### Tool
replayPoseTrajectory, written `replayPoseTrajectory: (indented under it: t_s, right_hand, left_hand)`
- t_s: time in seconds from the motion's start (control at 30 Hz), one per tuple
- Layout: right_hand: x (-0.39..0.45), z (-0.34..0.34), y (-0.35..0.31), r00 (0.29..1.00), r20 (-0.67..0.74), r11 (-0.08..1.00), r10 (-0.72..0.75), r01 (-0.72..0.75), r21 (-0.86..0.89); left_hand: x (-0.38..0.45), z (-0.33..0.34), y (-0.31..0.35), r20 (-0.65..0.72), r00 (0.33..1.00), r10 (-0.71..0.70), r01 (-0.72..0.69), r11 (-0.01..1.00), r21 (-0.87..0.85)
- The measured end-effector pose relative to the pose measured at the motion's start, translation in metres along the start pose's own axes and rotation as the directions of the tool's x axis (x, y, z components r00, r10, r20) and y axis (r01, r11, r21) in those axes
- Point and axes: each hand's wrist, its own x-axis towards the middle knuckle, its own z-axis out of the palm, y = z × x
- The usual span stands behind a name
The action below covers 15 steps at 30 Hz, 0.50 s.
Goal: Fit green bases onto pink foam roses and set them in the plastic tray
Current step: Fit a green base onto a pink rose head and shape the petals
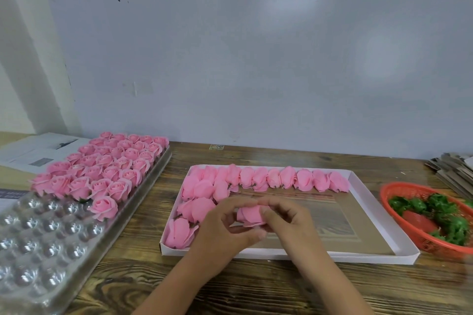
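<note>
Both my hands meet over the white cardboard box lid point(384, 215) and hold one pink foam rose point(249, 216) between them. My left hand point(225, 227) curls its fingers round the rose from the left. From the right, my right hand point(289, 217) pinches it with thumb and fingers. Any green base on this rose is hidden. Several more loose pink roses point(268, 178) lie in the lid along its far and left sides. Green bases point(445, 215) sit in a red basket point(399, 188) at the right. The clear plastic tray point(46, 245) at the left holds several finished roses point(110, 163).
The wooden table point(256, 289) runs to a pale wall panel point(256, 71) behind. Newspaper point(33, 151) lies at the far left. A stack of cardboard pieces point(453, 169) sits at the far right edge.
</note>
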Motion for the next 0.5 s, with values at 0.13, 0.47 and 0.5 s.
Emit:
replayPoseTrajectory:
  t_s: [0.13, 0.47, 0.5]
  right_hand:
    - [0.0007, 0.0007, 0.0025, 0.998, 0.021, 0.998, 0.053, -0.054, 0.042]
    - [-0.0005, -0.0013, 0.0028, 0.995, 0.077, 0.998, 0.067, -0.068, 0.015]
    - [-0.0009, -0.0017, 0.0025, 0.995, 0.079, 0.998, 0.067, -0.069, 0.012]
  left_hand:
    - [0.0007, 0.0008, 0.0038, -0.110, 0.994, -0.009, 0.008, 1.000, -0.013]
    - [-0.0001, -0.0007, 0.0089, -0.117, 0.989, -0.086, 0.073, 0.992, -0.105]
    - [-0.0008, -0.0011, 0.0096, -0.105, 0.990, -0.091, 0.080, 0.991, -0.112]
